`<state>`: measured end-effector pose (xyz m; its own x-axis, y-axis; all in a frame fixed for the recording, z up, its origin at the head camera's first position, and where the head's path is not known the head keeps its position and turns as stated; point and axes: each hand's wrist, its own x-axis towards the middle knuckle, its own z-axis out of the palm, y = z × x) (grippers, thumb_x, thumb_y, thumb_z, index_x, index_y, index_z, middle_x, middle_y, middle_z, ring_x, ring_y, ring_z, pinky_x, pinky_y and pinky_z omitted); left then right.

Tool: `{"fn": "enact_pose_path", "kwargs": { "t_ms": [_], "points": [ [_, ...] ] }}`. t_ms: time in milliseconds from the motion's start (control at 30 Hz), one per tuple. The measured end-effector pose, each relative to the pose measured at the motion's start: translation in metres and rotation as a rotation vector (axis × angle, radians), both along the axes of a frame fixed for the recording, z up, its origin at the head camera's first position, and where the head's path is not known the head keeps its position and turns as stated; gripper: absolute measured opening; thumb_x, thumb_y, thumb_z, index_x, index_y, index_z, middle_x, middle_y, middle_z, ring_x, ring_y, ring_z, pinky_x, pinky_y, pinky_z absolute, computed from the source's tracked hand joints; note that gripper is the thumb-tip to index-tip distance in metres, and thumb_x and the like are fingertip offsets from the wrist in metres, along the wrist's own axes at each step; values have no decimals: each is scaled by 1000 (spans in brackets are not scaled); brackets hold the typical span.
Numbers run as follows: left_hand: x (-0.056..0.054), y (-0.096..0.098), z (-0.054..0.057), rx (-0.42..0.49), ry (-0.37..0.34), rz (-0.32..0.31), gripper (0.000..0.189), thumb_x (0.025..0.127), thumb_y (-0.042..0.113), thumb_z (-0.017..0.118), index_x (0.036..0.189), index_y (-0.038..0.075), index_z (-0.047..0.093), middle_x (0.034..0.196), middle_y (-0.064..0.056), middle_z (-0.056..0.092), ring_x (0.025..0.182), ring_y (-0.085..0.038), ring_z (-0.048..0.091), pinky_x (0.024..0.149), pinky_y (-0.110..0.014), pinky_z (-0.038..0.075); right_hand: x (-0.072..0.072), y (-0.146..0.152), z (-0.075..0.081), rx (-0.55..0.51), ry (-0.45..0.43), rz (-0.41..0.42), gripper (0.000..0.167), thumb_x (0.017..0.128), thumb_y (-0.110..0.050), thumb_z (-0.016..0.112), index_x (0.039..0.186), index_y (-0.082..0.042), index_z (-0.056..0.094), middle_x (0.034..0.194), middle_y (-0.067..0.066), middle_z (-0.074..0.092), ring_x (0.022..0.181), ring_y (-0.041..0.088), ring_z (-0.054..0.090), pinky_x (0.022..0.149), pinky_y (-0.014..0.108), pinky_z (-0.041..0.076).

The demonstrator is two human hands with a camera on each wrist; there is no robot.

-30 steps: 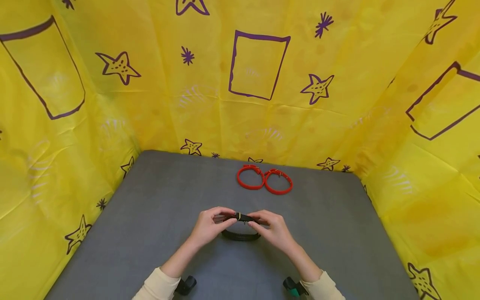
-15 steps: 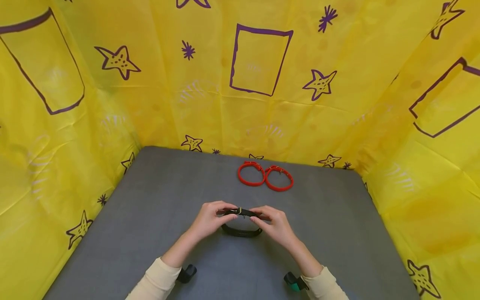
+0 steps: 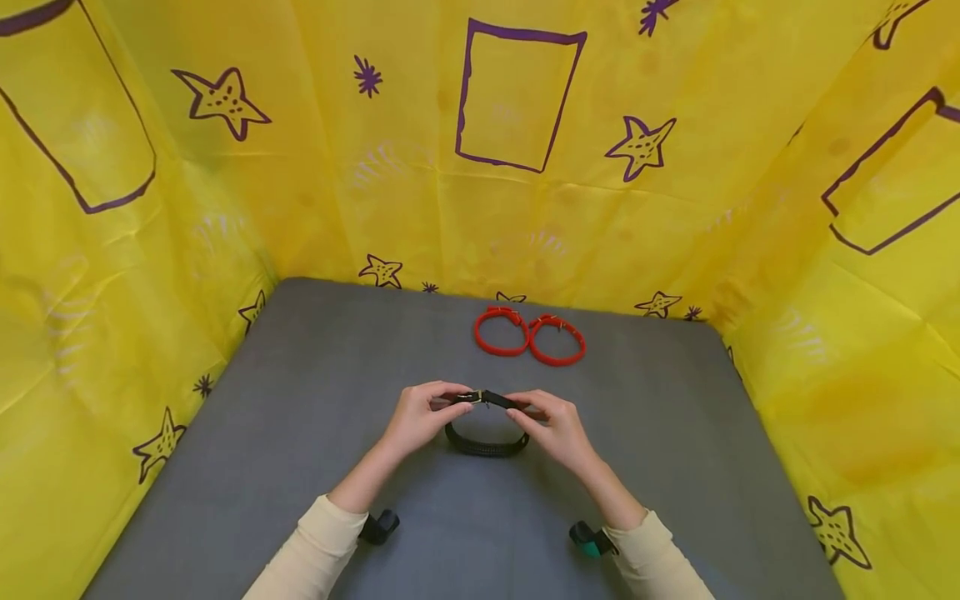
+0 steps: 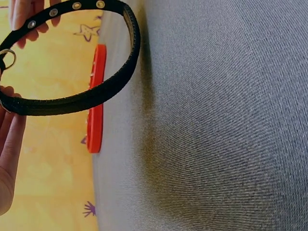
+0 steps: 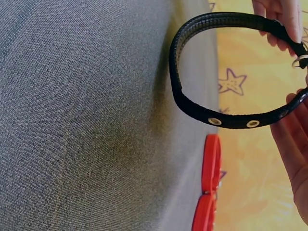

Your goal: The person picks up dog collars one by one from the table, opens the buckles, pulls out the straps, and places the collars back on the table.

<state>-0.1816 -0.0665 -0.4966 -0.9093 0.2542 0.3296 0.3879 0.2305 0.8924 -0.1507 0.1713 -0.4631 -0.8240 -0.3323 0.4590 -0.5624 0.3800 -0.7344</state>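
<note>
Both hands hold a black collar (image 3: 487, 448), buckled into a loop with its far side raised. At the left of the brass-coloured buckle (image 3: 478, 397), my left hand (image 3: 417, 417) pinches the strap between thumb and fingers. My right hand (image 3: 558, 427) pinches the strap to the right of it. Metal eyelets (image 5: 214, 121) line the right part of the strap in the right wrist view, and a small metal ring (image 5: 301, 61) hangs near the buckle. In the left wrist view the collar (image 4: 86, 98) hangs just off the table, its stitched band curving toward the camera.
Two red collars (image 3: 501, 350) lie side by side as loops at the back of the grey table (image 3: 337, 350). Yellow cloth walls (image 3: 337, 208) with purple drawings enclose the table at the back and both sides.
My right fingers have slid a little rightward from the buckle, showing more strap between the hands. The loop looks slightly wider. The whole scene sits higher in the head view.
</note>
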Motion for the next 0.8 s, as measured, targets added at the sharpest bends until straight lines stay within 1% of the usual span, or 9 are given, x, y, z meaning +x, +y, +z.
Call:
{"fn": "enact_pose_path", "kwargs": {
  "t_ms": [100,233,333,433,500,600,667,733,800],
  "points": [
    [-2,-1,0,22,-32,22,23,80,8,80,102,3,75,96,-10,73,88,-26,70,75,-37,58,-3,1,-1,-21,11,-14,20,84,6,72,104,3,72,93,15,70,85,28,67,70,38,59],
    [-4,-3,-1,3,-90,74,22,80,14,81,101,9,77,95,-3,74,87,-19,70,74,-28,57,-5,4,-5,-53,14,-50,21,83,6,73,103,3,72,94,15,69,85,27,67,68,35,59],
    [-6,-6,-2,-4,-126,100,20,81,18,81,100,14,77,93,1,74,86,-15,69,72,-27,54,-6,7,-6,-86,-25,-81,21,83,5,73,104,3,72,95,14,69,87,25,66,69,30,59],
    [-8,-8,-4,14,-155,121,19,81,19,81,100,14,77,93,0,74,87,-16,68,73,-32,54,-9,11,-7,-119,-89,-118,21,85,2,72,106,3,72,98,13,69,89,21,66,71,26,58],
    [-10,-10,-6,20,-175,147,19,82,20,81,100,14,77,93,0,73,89,-16,68,74,-35,54,-11,14,-7,-129,-138,-153,20,86,-1,72,107,1,73,99,13,70,91,18,66,73,25,57],
    [-13,-14,-8,20,-213,195,22,81,22,81,101,12,77,94,0,73,91,-16,67,76,-31,53,-13,18,-9,-131,-201,-219,20,88,-6,73,107,-2,73,101,11,71,90,13,66,73,24,56],
    [-15,-16,-9,43,-248,214,25,82,23,81,102,10,77,94,-2,73,90,-17,68,74,-27,54,-16,22,-12,-162,-259,-251,20,88,-8,73,107,-2,73,100,11,71,88,12,67,74,24,56],
    [-18,-19,-11,90,-291,224,27,82,22,81,104,7,76,94,-6,73,89,-20,69,72,-24,55,-21,27,-18,-244,-334,-262,22,89,-9,72,109,2,71,99,14,71,87,14,68,74,25,56],
    [-22,-22,-13,151,-342,226,29,83,21,80,106,4,74,95,-8,73,88,-23,69,71,-24,56,-27,32,-27,-356,-415,-276,25,90,-10,71,110,5,69,99,17,71,87,17,69,76,28,57]
  ]
}}
